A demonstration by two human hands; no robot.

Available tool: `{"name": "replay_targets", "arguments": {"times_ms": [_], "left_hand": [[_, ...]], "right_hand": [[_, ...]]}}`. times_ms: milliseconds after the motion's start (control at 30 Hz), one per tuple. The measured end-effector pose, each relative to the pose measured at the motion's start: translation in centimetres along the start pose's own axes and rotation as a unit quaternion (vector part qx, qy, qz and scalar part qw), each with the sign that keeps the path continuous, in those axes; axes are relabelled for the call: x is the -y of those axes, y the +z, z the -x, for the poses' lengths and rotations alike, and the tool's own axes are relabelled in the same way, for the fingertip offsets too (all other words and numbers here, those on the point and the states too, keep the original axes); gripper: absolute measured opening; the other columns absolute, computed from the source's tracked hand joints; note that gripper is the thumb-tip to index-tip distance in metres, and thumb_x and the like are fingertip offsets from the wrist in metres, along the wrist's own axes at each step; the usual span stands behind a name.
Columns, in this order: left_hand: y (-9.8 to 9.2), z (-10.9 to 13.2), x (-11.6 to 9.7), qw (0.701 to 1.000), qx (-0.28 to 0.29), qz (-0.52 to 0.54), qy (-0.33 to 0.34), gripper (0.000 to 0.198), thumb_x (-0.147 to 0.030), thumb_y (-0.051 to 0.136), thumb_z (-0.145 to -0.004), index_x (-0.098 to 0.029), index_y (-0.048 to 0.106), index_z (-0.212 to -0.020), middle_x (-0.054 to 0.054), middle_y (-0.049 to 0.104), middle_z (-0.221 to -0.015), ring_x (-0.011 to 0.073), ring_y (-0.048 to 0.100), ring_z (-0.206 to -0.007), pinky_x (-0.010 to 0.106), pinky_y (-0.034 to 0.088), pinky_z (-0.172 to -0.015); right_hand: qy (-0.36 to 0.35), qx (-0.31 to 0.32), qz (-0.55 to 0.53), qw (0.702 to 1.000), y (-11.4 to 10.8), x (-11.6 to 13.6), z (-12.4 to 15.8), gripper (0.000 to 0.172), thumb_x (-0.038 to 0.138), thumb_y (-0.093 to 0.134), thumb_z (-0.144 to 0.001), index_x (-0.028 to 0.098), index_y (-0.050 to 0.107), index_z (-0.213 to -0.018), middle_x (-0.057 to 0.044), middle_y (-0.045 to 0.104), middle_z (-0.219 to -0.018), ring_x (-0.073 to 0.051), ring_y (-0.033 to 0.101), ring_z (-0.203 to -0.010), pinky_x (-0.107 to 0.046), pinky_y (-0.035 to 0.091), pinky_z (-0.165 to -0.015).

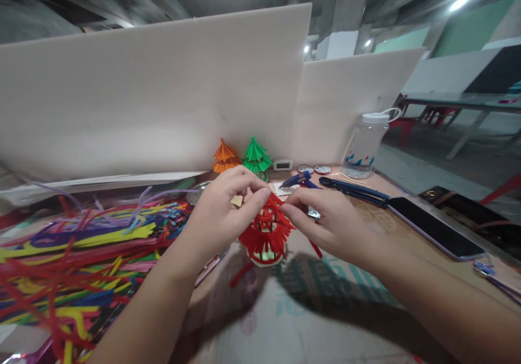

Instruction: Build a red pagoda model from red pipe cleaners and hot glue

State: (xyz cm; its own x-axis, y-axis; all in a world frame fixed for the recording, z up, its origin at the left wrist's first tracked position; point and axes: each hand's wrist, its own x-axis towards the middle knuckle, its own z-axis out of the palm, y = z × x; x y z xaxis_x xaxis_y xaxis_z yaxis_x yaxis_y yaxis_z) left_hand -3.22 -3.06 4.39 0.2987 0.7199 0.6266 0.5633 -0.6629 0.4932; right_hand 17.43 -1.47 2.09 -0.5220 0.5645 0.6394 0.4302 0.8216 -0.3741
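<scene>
My left hand (226, 209) and my right hand (323, 220) meet over a small red tree-shaped craft (266, 235) made of fringed strips. The fingers of both hands are pinched together at its top tier. The craft stands on the cardboard-covered table (309, 304). A loose red strip (241, 274) lies by its base. Finished orange (225, 157) and green (256, 158) trees stand behind, against the white partition (163, 93).
A big heap of coloured strips (77, 261) fills the left side. To the right lie a blue glue gun (299, 179), dark blue pliers (354, 189), a phone (435, 227) and a clear bottle (366, 144). Small round tins (314, 168) sit by the partition.
</scene>
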Motion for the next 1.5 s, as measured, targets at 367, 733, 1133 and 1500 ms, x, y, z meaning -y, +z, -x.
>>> {"name": "replay_targets", "arguments": {"times_ms": [367,733,1133,1500], "left_hand": [[-0.4,-0.8,2.7,0.997,-0.056,-0.019,-0.055,0.025,-0.037,0.059,-0.093,-0.019,0.074,-0.101,0.007,0.074,-0.103,0.0209,0.066,-0.098,0.031,0.050,-0.084],[0.8,-0.9,3.3,0.999,-0.016,-0.027,-0.033,0.019,-0.034,0.060,-0.093,-0.020,0.071,-0.088,0.004,0.071,-0.094,0.0200,0.065,-0.093,0.034,0.046,-0.089],[0.7,-0.8,2.8,0.999,-0.001,-0.052,-0.011,0.020,-0.035,0.059,-0.093,-0.021,0.070,-0.086,0.003,0.071,-0.091,0.0208,0.065,-0.090,0.035,0.047,-0.087],[0.7,-0.8,2.1,0.998,0.005,-0.058,-0.020,0.018,-0.034,0.059,-0.092,-0.021,0.069,-0.085,0.003,0.071,-0.090,0.0209,0.065,-0.089,0.035,0.046,-0.087]], "right_hand": [[0.018,0.032,0.119,0.992,0.6,-0.1,0.0,0.032,0.024,0.047,-0.094,0.019,0.046,-0.062,0.004,0.044,-0.055,-0.010,0.034,-0.052,-0.027,0.022,-0.056],[0.039,0.049,0.120,0.991,0.9,-0.5,0.1,0.030,0.024,0.047,-0.094,0.018,0.053,-0.065,0.003,0.050,-0.057,-0.009,0.037,-0.052,-0.027,0.021,-0.056],[0.050,0.066,0.128,0.988,0.9,0.0,0.2,0.030,0.024,0.046,-0.091,0.018,0.050,-0.061,0.003,0.050,-0.054,-0.009,0.037,-0.050,-0.028,0.020,-0.055],[0.047,0.084,0.128,0.987,1.1,0.2,0.2,0.029,0.025,0.044,-0.093,0.017,0.057,-0.068,0.000,0.058,-0.060,-0.011,0.044,-0.053,-0.028,0.022,-0.056]]}}
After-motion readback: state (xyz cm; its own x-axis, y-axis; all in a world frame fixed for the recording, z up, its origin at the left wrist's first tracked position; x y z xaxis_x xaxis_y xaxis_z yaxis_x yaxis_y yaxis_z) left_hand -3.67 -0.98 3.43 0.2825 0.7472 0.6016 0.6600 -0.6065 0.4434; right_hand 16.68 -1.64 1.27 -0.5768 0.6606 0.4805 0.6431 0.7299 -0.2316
